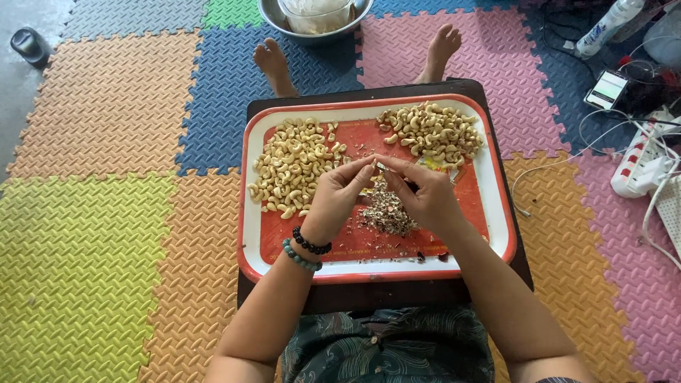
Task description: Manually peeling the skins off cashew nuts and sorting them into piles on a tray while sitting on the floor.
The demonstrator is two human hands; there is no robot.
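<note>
A red tray with a white rim (496,213) rests on a dark board over my lap. A pile of pale cashew nuts (292,163) lies on its left side, and a second cashew pile (433,131) on its far right. Brown skin scraps (386,211) are heaped in the middle. My left hand (339,198) and my right hand (424,193) meet fingertip to fingertip above the scraps, pinching one small nut between them. The nut itself is mostly hidden by my fingers. Bead bracelets circle my left wrist.
A metal bowl (273,15) with a clear container inside stands beyond my bare feet. Coloured foam mats cover the floor. At right lie a phone (606,89), a plastic bottle (603,28), a white power strip (635,167) and tangled cables. A dark object (30,46) sits far left.
</note>
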